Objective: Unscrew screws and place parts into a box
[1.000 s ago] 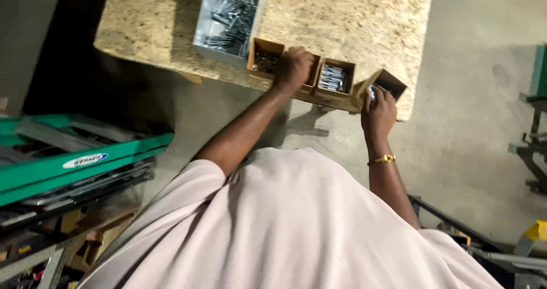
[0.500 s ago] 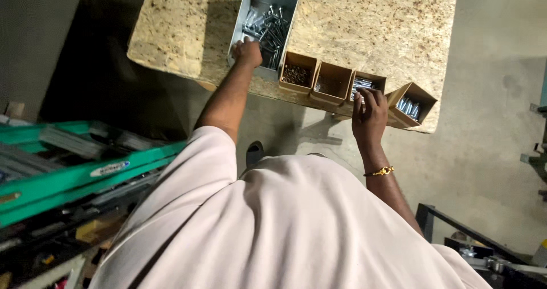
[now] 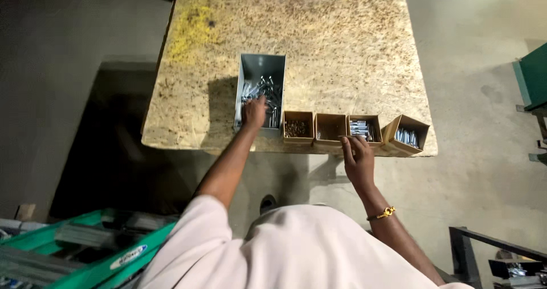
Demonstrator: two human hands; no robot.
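My left hand [image 3: 253,112] reaches into a grey metal bin [image 3: 261,67] full of silver bolts [image 3: 268,92]; its fingers rest on the bolts, and I cannot tell whether any is gripped. To the right stands a row of small cardboard boxes: one with dark small parts [image 3: 298,126], one nearly empty [image 3: 330,128], one with silver bolts [image 3: 363,128], and a tilted one with bolts [image 3: 407,134]. My right hand [image 3: 357,161], with a gold bracelet on its wrist, touches the front edge of the third box with loosely bent fingers.
Everything sits on a chipboard table [image 3: 319,33] over a concrete floor. A green metal rack [image 3: 80,246] lies at the lower left. A dark metal frame [image 3: 490,255] is at the lower right, and green equipment [image 3: 535,75] at the right edge.
My left hand moved from the first cardboard box to the metal bin and now lies in the bolts. My right hand stayed at the boxes' front edge. The view tilted up over the table.
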